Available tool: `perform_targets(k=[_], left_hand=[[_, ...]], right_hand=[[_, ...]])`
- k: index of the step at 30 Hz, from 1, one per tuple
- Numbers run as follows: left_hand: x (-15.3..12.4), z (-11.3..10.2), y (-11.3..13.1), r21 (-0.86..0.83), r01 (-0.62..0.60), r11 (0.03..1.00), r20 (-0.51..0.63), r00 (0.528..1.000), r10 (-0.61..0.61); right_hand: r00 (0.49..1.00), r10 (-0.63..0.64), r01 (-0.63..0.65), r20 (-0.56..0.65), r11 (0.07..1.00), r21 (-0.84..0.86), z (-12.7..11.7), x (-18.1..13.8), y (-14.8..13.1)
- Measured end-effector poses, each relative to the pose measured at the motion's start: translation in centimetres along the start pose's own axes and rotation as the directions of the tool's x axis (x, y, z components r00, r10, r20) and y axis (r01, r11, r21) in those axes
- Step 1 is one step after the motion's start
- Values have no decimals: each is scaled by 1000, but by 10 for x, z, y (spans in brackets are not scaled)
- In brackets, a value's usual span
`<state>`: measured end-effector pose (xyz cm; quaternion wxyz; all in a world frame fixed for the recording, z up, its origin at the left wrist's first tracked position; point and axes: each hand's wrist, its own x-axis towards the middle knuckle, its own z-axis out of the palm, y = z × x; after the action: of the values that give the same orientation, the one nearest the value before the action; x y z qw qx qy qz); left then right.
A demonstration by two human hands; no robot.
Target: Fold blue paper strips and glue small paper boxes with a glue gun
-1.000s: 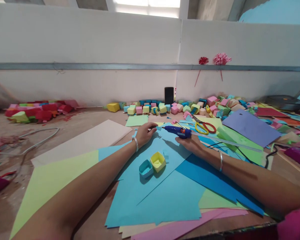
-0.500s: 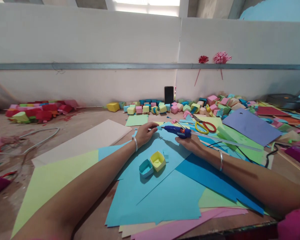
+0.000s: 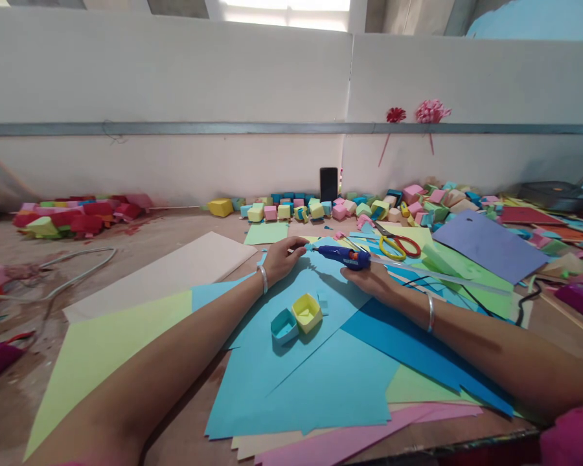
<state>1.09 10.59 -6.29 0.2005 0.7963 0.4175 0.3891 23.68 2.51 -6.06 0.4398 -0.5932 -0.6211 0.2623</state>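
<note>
My right hand [image 3: 369,277] grips a blue glue gun [image 3: 344,256], its nozzle pointing left at a small blue paper piece [image 3: 309,248]. That piece is pinched in the fingers of my left hand [image 3: 280,257], which rests on a light blue paper sheet [image 3: 291,362]. Both wrists wear silver bangles. Just in front of my hands, on the blue sheet, a small yellow paper box [image 3: 307,312] and a small blue paper box [image 3: 284,326] sit side by side, touching.
Yellow and red scissors [image 3: 397,245] lie behind the glue gun. Several coloured paper boxes [image 3: 320,208] line the wall around a black phone [image 3: 328,185]. More boxes [image 3: 72,217] sit far left. Purple [image 3: 486,246] and green sheets cover the right side; a cable [image 3: 68,272] lies left.
Almost nothing has moved. The glue gun's nozzle has crept slightly left, closer to the small piece in my left fingers.
</note>
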Motion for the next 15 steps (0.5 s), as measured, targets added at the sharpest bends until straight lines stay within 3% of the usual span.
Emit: perform_targets(k=[9,15], left_hand=[[0,1,-2,-27,-5,1000,21,1000,6],[0,2,-3,-38,-7,999,17,1000,7]], right_hand=[[999,26,-27,-25,998,-61,-2,5,1],[1000,-15,15,19,1000,1,1,1,5]])
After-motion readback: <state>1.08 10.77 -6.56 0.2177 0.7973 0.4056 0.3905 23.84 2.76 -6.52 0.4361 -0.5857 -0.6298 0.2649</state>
